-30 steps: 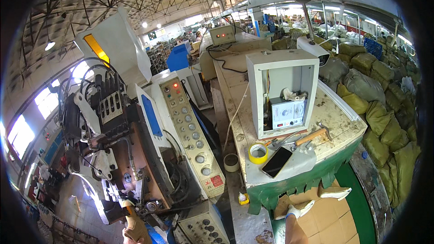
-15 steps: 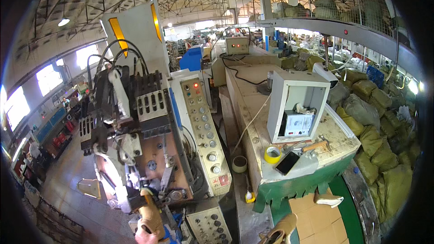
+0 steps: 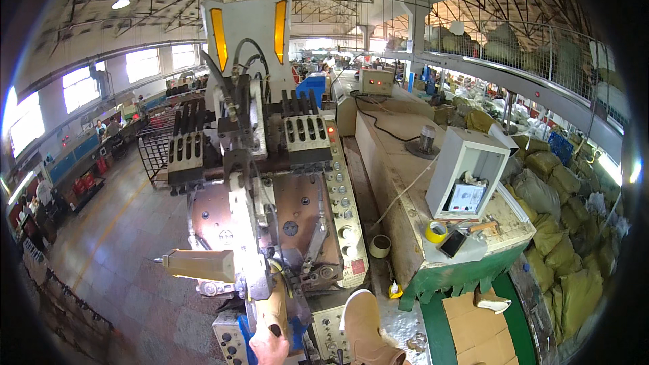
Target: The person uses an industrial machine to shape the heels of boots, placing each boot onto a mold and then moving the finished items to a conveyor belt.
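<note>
My left hand (image 3: 269, 346) is closed around the lower part of a tan boot (image 3: 274, 307) at the front of a large shoe-making machine (image 3: 250, 209). The boot's upper end sits under the machine's bright, lit central arm. To the right, a second tan boot (image 3: 364, 324) with a pale fleecy edge stands in front of the machine's lower control box (image 3: 330, 331). My right hand does not show; whatever supports this second boot is hidden below the lower edge.
A knobbed control panel (image 3: 343, 209) runs along the machine's right side. On the bench beyond are a white open-fronted box (image 3: 466, 169), yellow tape (image 3: 436, 232), a phone (image 3: 453, 243) and a hammer (image 3: 483, 226). Another boot (image 3: 492, 301) lies on cardboard (image 3: 476, 331). Sacks (image 3: 574, 263) are piled at right.
My view has swung left, so the machine appears more central. The second boot has come up and left, nearer the machine. My left hand still holds the first boot at the machine.
</note>
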